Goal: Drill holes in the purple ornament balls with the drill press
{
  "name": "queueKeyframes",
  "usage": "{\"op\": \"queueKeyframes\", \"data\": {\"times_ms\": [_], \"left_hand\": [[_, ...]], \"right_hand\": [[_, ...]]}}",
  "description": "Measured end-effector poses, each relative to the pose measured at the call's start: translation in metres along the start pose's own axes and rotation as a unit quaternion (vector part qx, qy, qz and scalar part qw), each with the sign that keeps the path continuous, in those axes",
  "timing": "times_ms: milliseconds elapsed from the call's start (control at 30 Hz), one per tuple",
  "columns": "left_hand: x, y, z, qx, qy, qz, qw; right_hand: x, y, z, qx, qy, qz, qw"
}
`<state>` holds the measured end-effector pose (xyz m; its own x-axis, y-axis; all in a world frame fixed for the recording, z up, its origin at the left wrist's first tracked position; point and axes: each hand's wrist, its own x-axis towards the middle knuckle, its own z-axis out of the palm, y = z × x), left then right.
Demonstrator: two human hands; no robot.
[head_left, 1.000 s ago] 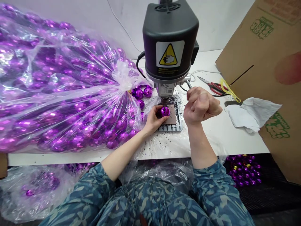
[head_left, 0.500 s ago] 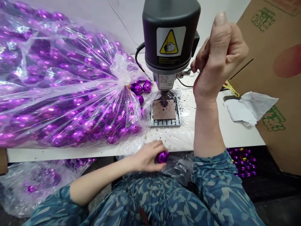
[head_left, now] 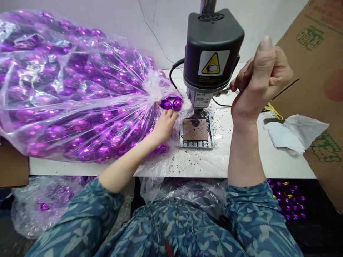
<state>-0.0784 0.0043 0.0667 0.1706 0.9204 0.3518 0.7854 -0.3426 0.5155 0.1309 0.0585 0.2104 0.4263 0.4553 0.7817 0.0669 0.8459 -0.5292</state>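
Note:
My left hand [head_left: 164,125] reaches to the mouth of a big clear bag [head_left: 75,92] full of shiny purple balls. Its fingertips are loosely spread just below a few loose purple balls [head_left: 171,104], with nothing visibly in them. My right hand [head_left: 258,80] is raised beside the black drill press [head_left: 213,53], closed in a fist round its thin metal lever. Under the drill bit lies a bare brown plate [head_left: 195,130] on a slotted metal base, with dark shavings scattered around it.
A large cardboard box [head_left: 318,64] leans at the right, with crumpled white paper [head_left: 294,132] beside it. A clear plastic bag [head_left: 184,194] lies in my lap. More purple balls lie on the floor at right [head_left: 286,201] and in a bag at lower left [head_left: 45,205].
My left hand took the purple ball off the plate, brought it down to my lap, then came back up empty to the bag's mouth. My right hand rose with the lever.

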Motion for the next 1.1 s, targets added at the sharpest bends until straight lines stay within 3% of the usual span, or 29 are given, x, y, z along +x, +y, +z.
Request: {"op": "queueKeyframes", "data": {"times_ms": [100,200,300,400,533,700,800,933,1100], "left_hand": [[0.052,-0.017,0.005,0.08,-0.052,-0.097,0.991],[0.065,-0.02,0.004,0.096,-0.074,-0.13,0.984],[0.051,-0.015,-0.009,-0.028,0.008,-0.107,0.994],[0.027,0.001,-0.026,-0.261,0.048,-0.105,0.958],[-0.006,0.028,-0.027,-0.463,-0.002,-0.16,0.872],[-0.027,0.039,0.006,-0.552,-0.044,-0.219,0.803],[-0.028,0.036,0.028,-0.539,-0.009,-0.231,0.81],[-0.021,0.028,0.048,-0.462,0.039,-0.213,0.86],[-0.009,0.022,0.063,-0.407,0.043,-0.195,0.892]], "right_hand": [[-0.001,0.001,-0.002,-0.027,-0.004,0.004,1.0],[-0.002,0.003,-0.004,-0.036,-0.011,0.011,0.999],[-0.004,0.007,-0.005,-0.038,-0.019,0.022,0.999],[-0.005,0.01,-0.005,-0.036,-0.016,0.024,0.999],[-0.006,0.008,-0.004,-0.05,-0.017,0.025,0.998],[-0.005,0.002,-0.003,0.016,-0.01,0.014,1.0],[-0.005,0.001,-0.003,0.013,-0.01,0.018,1.0],[-0.006,0.001,-0.004,0.035,-0.011,0.022,0.999],[-0.008,-0.001,-0.005,0.029,-0.013,0.025,0.999]]}}
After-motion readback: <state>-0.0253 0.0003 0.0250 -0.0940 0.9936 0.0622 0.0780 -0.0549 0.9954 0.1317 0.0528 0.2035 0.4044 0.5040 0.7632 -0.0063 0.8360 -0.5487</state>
